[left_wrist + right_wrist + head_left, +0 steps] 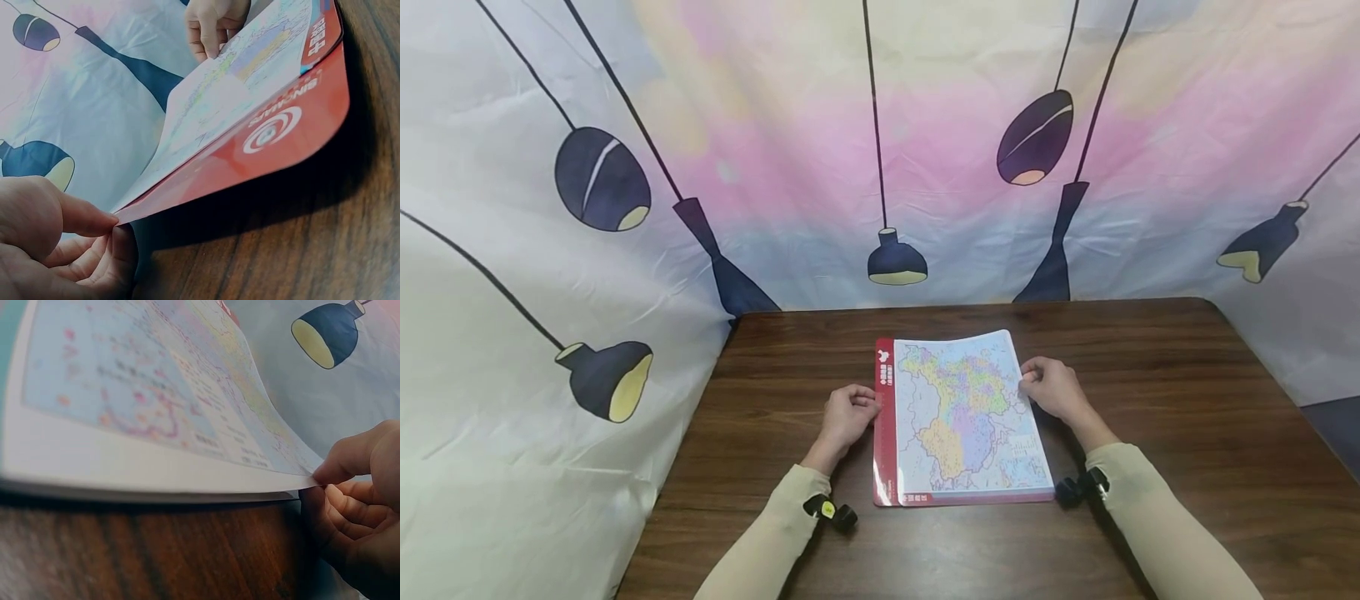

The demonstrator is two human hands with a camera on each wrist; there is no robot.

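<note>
A thin map book (964,417) lies flat on the dark wooden table (1150,400), its colourful map page (958,400) on top of a red cover (885,433). My left hand (867,406) is at the book's left edge. In the left wrist view this left hand (116,226) pinches the raised edge of the red cover (275,137) between thumb and curled fingers. My right hand (1028,385) is at the right edge. There the right hand (320,485) pinches the edge of the top map page (144,394), lifting it slightly.
A printed cloth backdrop (880,150) with hanging-lamp drawings walls in the table at the back and both sides. Bare wood (1187,467) spreads to the right of the book and also lies in front of it. Small black cameras (1078,487) sit on both wrists.
</note>
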